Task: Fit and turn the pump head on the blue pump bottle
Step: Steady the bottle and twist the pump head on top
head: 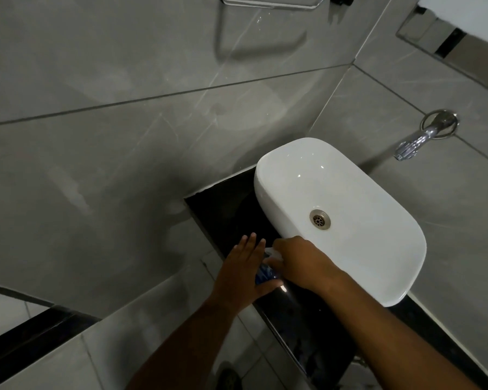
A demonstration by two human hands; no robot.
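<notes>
Head view, looking down at a black polished stone counter (302, 311) that carries a white oval ceramic basin (378, 209). The small blue translucent plastic pump bottle (265, 274) stands on the counter just beside the basin's near-left wall, between the two hands and largely hidden by them. The left hand (244, 273) lies against the bottle's left side with fingers extended and spread, the thumb (266, 285) pressed across the lower body; it braces rather than wraps. The right hand (299, 263) is curled closed over the pale pump head (273, 252), of which only a small whitish part shows at the fingertips.

Step in hand, as judged: the head is seated on the neck and is being turned; whether the thread has caught cannot be told. The next move probably calls for a firmer hold by the left hand, so that the body does not spin with the collar, while the right hand twists about the neck.

The bottle's long axis appears to run close to upright, seen steeply from above, with the neck towards the camera and slightly towards the wall. The direction of the spout cannot be told, being covered.
</notes>
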